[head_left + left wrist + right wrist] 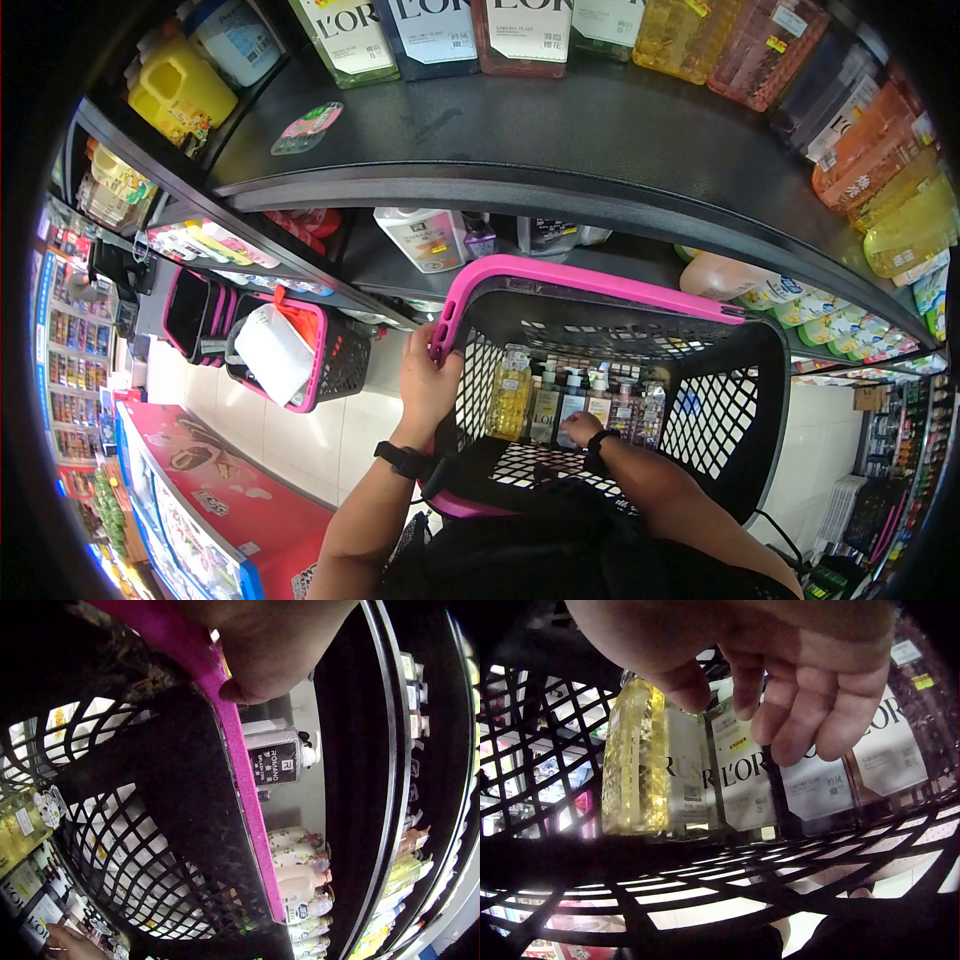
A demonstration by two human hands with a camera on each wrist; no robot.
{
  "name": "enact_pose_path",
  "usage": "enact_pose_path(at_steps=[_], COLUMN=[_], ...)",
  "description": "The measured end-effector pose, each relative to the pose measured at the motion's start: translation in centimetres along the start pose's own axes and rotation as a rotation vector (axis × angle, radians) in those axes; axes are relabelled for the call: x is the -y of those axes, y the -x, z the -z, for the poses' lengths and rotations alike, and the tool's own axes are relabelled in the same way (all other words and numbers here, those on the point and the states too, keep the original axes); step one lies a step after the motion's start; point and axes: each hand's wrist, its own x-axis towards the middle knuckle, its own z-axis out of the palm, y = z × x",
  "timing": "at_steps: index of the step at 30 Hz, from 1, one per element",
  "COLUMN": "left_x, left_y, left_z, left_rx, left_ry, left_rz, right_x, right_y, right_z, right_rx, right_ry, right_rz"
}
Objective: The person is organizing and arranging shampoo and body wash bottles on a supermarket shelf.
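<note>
A black mesh shopping basket with a pink rim (600,280) is tilted against the shelf front. My left hand (428,385) grips the rim at its left corner; the left wrist view shows the thumb over the pink edge. Inside the basket, my right hand (578,428) hangs before a row of bottles, its fingers loosely bent in the right wrist view. Below those fingers are a bottle with a white L'OR label (742,776) and a neighbouring bottle with a bluish label (817,791). A yellow clear bottle (634,765) stands at the row's left end.
Above the basket, a dark shelf (450,120) carries more bottles along its back and right side. A grey ROMANO bottle (276,761) stands on the lower shelf. Other baskets (345,355) sit on the floor at left, near a red freezer cabinet (220,470).
</note>
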Motion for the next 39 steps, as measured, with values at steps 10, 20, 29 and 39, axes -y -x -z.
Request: enact_pose_path(at_steps=[10, 20, 29, 39], left_x=[0.1, 0.0, -0.1, 0.9], left_y=[-0.2, -0.2, -0.2, -0.3], left_z=[0.0, 0.1, 0.1, -0.3], left_rx=[0.003, 0.012, 0.019, 0.016], left_ry=[0.02, 0.009, 0.032, 0.077], left_rz=[0.004, 0.013, 0.019, 0.012], right_x=[-0.5, -0.5, -1.6, -1.1], right_y=[-1.1, -0.8, -2.0, -1.4], right_z=[-0.6, -0.2, -0.7, -0.7], right_rx=[-0.003, -0.006, 0.004, -0.019], right_ry=[-0.002, 0.067, 0.069, 0.08], right_rz=[-0.004, 0.05, 0.024, 0.022])
